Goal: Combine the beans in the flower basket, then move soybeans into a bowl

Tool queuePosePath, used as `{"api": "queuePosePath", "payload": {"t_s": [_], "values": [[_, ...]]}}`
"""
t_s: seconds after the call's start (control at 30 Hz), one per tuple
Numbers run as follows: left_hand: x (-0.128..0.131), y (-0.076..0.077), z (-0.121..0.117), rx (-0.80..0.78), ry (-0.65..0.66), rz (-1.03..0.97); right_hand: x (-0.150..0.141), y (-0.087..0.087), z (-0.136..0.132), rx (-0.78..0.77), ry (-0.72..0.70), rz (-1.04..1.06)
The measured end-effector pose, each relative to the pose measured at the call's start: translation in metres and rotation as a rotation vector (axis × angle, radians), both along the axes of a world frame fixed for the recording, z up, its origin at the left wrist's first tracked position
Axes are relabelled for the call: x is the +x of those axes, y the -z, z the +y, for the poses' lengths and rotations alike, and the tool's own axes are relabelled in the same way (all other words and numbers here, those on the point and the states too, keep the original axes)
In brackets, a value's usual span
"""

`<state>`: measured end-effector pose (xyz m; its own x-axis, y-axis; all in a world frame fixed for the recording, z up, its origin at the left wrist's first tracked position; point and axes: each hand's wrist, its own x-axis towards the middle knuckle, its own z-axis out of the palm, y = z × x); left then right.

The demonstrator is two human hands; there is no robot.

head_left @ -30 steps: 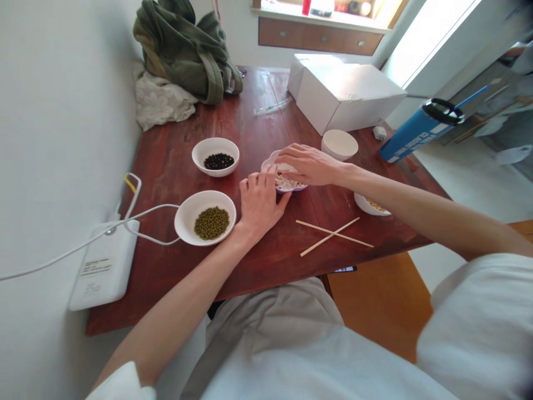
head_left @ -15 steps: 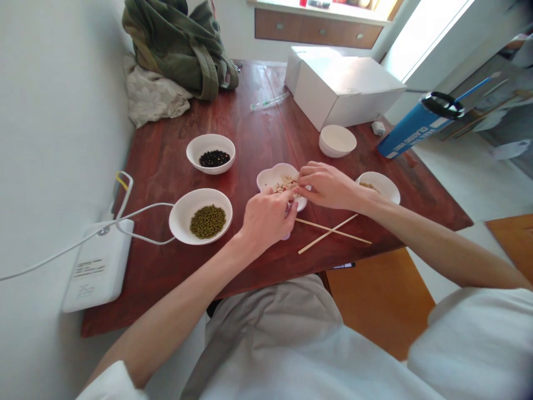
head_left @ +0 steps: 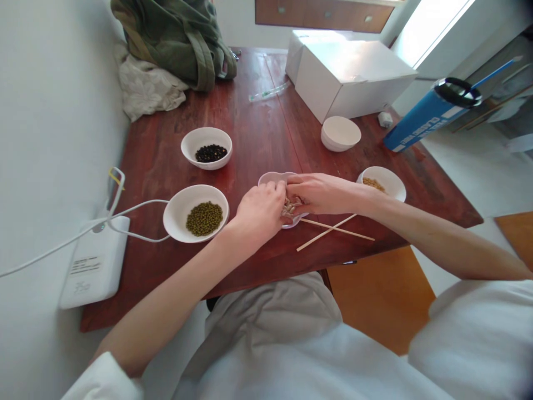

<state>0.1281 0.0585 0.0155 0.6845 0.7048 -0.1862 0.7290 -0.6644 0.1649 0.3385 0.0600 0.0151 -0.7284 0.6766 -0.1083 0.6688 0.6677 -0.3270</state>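
Both my hands are over a scalloped, pale lilac dish (head_left: 267, 177) near the middle front of the table. Pale pieces that look like peanuts (head_left: 291, 205) are bunched in it between my fingers. My left hand (head_left: 263, 204) is curled at the dish's left side, its fingertips hidden behind the knuckles. From the right, my right hand (head_left: 314, 193) bends its fingers down around the peanuts. Two crossed wooden chopsticks (head_left: 333, 227) lie just right of the dish, below my right forearm.
Left are white bowls of green beans (head_left: 204, 218) and black beans (head_left: 211, 153). Right stand a bowl of yellowish beans (head_left: 393, 182) and a white bowl (head_left: 340, 134). Behind are a white box (head_left: 350, 75), a blue tumbler (head_left: 431, 119) and a green bag (head_left: 175, 41). A power bank (head_left: 97, 266) lies left.
My hands have closed in around the peanuts, which were spread in the dish and are now bunched together. The dish sits slightly nearer to me. The view has tilted a little.
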Motion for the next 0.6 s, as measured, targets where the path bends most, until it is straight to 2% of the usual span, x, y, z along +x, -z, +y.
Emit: {"api": "queuePosePath", "payload": {"t_s": [0.1, 0.2, 0.4, 0.6], "values": [[0.005, -0.005, 0.014, -0.053, 0.022, 0.086, -0.002, 0.004, 0.004, 0.142, -0.03, -0.086], [0.006, -0.006, 0.024, -0.057, 0.06, 0.108, -0.005, 0.01, 0.004, 0.18, -0.041, -0.127], [0.006, -0.008, 0.02, -0.057, 0.068, 0.126, -0.009, 0.018, 0.001, 0.179, -0.032, -0.175], [0.005, -0.014, 0.015, -0.071, 0.039, 0.141, -0.011, 0.02, 0.005, 0.103, 0.015, -0.121]]}}
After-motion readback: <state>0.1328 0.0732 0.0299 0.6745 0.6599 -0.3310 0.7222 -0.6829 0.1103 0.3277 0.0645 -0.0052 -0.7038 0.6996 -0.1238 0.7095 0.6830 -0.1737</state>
